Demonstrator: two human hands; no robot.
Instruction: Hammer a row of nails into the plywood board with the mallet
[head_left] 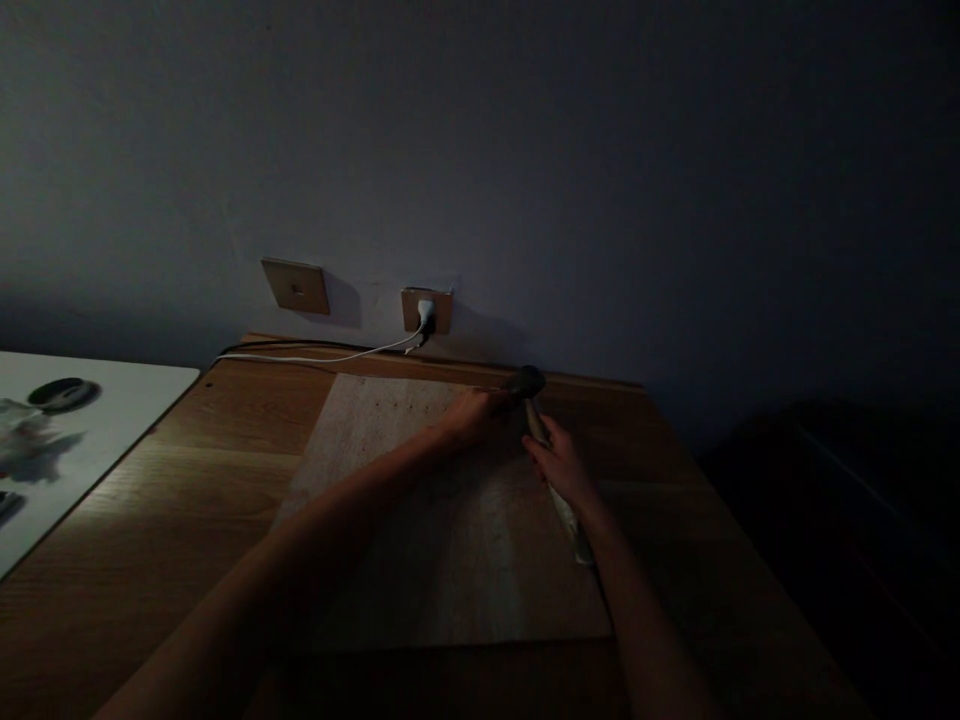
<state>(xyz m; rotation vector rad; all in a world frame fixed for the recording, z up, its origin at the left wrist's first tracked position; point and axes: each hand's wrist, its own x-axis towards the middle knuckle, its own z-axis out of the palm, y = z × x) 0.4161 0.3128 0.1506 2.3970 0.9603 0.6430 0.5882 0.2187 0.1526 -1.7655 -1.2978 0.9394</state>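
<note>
A pale wooden board [465,570] lies flat on the wooden table, with a short row of small dark spots near its far edge. My right hand [562,462] is wrapped round the handle of a hammer [526,382]. The dark hammer head is over the far right part of the board. Beside the head, my left hand [474,412] rests at the board with its fingers drawn together. Whatever its fingertips pinch is hidden in the dim light and behind the hammer head.
The wooden table [202,440] meets a wall. A wall socket [442,312] has plugs in it, and a white cable [322,358] runs left along the table's back edge. Another wall plate [296,287] is further left. A white surface [127,400] at left bears a dark round object [64,394].
</note>
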